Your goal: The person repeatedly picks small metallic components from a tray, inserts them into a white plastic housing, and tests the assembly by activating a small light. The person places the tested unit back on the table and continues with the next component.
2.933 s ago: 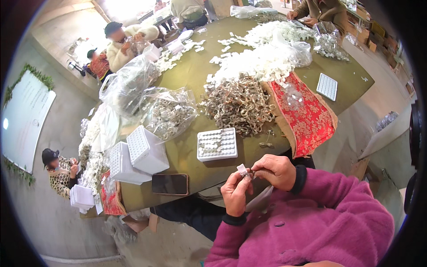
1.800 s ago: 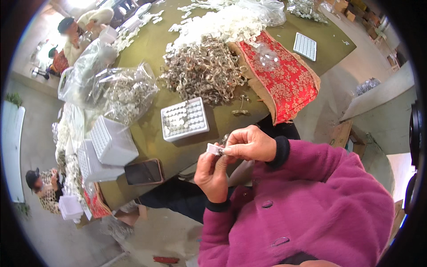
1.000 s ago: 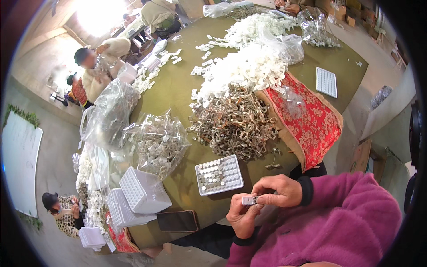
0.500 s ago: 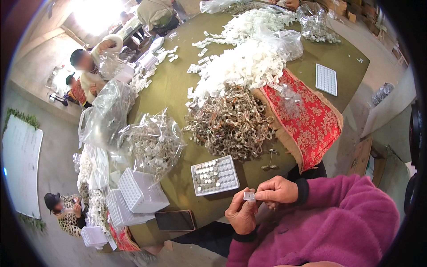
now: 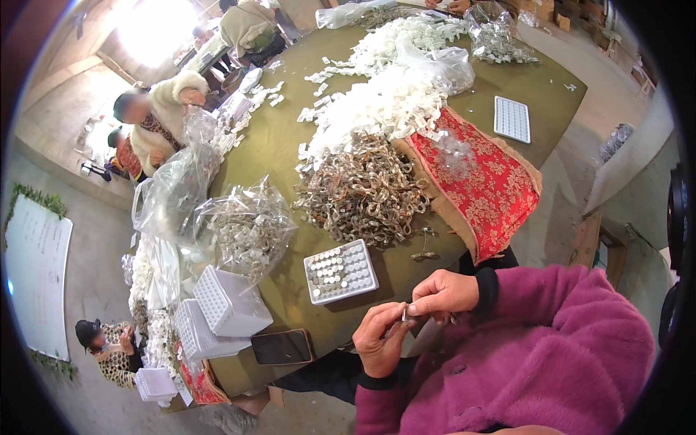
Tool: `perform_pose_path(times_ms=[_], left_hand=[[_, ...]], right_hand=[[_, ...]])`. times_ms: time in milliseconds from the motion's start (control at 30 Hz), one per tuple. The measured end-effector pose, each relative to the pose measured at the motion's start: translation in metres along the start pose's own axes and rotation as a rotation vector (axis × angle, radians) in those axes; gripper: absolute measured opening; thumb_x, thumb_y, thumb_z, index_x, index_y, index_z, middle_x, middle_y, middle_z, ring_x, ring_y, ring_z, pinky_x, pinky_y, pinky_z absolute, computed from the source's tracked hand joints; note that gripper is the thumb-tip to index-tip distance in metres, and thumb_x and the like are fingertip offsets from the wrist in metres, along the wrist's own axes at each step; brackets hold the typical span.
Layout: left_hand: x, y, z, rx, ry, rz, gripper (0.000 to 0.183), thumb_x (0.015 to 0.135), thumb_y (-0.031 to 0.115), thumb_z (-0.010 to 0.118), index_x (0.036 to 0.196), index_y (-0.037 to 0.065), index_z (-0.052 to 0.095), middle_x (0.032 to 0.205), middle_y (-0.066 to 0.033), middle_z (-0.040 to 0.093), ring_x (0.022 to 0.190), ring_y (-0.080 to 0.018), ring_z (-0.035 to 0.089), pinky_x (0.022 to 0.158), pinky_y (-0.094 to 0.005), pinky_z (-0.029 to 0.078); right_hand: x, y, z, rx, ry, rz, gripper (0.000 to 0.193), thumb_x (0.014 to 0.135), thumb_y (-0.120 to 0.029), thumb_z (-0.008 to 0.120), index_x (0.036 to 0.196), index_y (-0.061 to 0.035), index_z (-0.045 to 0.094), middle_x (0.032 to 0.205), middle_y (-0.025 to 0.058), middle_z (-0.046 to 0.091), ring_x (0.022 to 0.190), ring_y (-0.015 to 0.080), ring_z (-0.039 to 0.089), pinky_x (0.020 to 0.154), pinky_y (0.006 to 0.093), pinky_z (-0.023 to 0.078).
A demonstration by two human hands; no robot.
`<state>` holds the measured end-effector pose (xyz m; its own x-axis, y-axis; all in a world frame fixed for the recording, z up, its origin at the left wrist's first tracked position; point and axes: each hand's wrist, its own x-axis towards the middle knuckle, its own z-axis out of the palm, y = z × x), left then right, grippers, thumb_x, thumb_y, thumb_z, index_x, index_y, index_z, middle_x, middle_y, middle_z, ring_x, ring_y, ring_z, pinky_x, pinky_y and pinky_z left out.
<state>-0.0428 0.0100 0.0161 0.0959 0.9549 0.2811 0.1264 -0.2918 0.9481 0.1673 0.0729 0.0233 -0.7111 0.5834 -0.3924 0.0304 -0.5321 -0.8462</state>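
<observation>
Wide olive-green work table (image 5: 275, 145) in a bare concrete-floored workshop, piled with small parts. At the near edge, just off the table, a tiny pale metal-and-plastic piece (image 5: 404, 314) pinched between both hands: left hand (image 5: 378, 341) cupped under with thumb and fingertips closed on it, right hand (image 5: 444, 293) nipping its top from above. Probably very light, stiff and easy to drop; best taken by its narrow edges with fingertips only, as here. Just beyond, a white gridded plastic tray (image 5: 341, 271), partly filled with round pieces. Further out, a heap of brownish translucent rings (image 5: 362, 192), a red flowered cloth (image 5: 486, 181), a mound of white plastic bits (image 5: 384, 101). To the left, clear bags (image 5: 239, 225), stacked white trays (image 5: 225, 304), a dark phone (image 5: 283, 346). Other people seated at the far side.
</observation>
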Motion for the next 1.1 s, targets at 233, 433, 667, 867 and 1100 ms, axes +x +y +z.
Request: perform_pose_path(times_ms=[233,433,667,867,1100], left_hand=[[-0.009,-0.001,-0.002,-0.015,0.054,0.004,0.031,0.078,-0.013,0.080,0.106,-0.002,0.074,0.104,-0.0130,0.072,0.090,-0.0190,0.071,0.077,-0.0294,0.059],[-0.019,-0.001,0.000,0.136,0.031,0.059,0.031,0.079,-0.014,0.079,0.108,-0.004,0.073,0.108,-0.0109,0.070,0.093,-0.0166,0.070,0.078,-0.0284,0.060],[-0.032,0.012,0.013,-0.076,0.095,-0.070,0.031,0.078,-0.016,0.078,0.106,-0.004,0.074,0.106,-0.0120,0.069,0.092,-0.0173,0.069,0.080,-0.0298,0.060],[-0.038,0.005,0.022,-0.115,0.110,-0.060,0.032,0.072,-0.016,0.083,0.100,-0.004,0.074,0.100,-0.0118,0.071,0.085,-0.0171,0.070,0.073,-0.0273,0.059],[-0.032,0.001,0.027,-0.005,0.101,-0.051,0.029,0.077,-0.012,0.080,0.104,-0.002,0.076,0.106,-0.0139,0.073,0.092,-0.0204,0.071,0.081,-0.0306,0.058]], right_hand=[[-0.004,0.009,0.002,0.181,-0.056,0.050,0.030,0.104,-0.032,0.065,0.097,-0.0036,0.068,0.071,-0.0018,0.058,0.061,0.0071,0.055,0.059,0.0253,0.050],[-0.013,0.006,-0.002,-0.105,-0.114,-0.033,0.026,0.105,-0.029,0.063,0.099,-0.0036,0.068,0.074,-0.0007,0.062,0.063,0.0064,0.059,0.059,0.0254,0.051],[-0.024,0.008,0.011,-0.157,-0.027,-0.153,0.025,0.099,-0.026,0.068,0.086,-0.0047,0.069,0.067,0.0004,0.065,0.056,0.0079,0.061,0.050,0.0239,0.044],[-0.028,0.018,0.023,-0.109,-0.003,-0.229,0.020,0.094,-0.017,0.066,0.082,-0.0008,0.065,0.074,0.0043,0.067,0.058,0.0115,0.064,0.053,0.0281,0.051],[-0.029,0.015,0.011,-0.151,-0.040,-0.209,0.027,0.101,-0.024,0.065,0.087,-0.0005,0.065,0.074,0.0059,0.067,0.060,0.0118,0.065,0.052,0.0272,0.051]])
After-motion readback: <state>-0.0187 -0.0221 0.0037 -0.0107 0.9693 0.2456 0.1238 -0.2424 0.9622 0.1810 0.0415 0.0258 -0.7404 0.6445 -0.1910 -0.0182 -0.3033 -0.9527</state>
